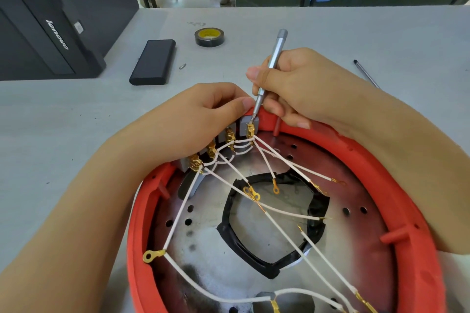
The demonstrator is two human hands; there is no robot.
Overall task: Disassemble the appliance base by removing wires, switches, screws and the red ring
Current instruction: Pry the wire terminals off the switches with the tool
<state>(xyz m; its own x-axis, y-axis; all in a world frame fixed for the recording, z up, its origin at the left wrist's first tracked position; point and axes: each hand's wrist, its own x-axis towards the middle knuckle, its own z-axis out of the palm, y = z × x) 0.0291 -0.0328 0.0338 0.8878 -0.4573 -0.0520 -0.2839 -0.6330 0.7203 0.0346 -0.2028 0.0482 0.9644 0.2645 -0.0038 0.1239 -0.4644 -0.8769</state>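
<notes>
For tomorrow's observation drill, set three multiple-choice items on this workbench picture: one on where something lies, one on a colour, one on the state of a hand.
1. Where does the roll of tape lie?
A. On the table beyond the hands
B. Inside the red ring
C. On top of the black computer case

2. What colour are the wires inside the base?
A. Blue
B. White
C. Green

3. What is the right hand doing?
A. Lying flat on the table
B. Holding the roll of tape
C. Gripping a silver screwdriver

Key:
1 A, since the tape sits on the grey table, far side of both hands.
2 B, as each wire has white sleeving ending in gold terminals.
3 C, because the fingers curl round the screwdriver, whose tip meets a terminal on a grey switch.
</notes>
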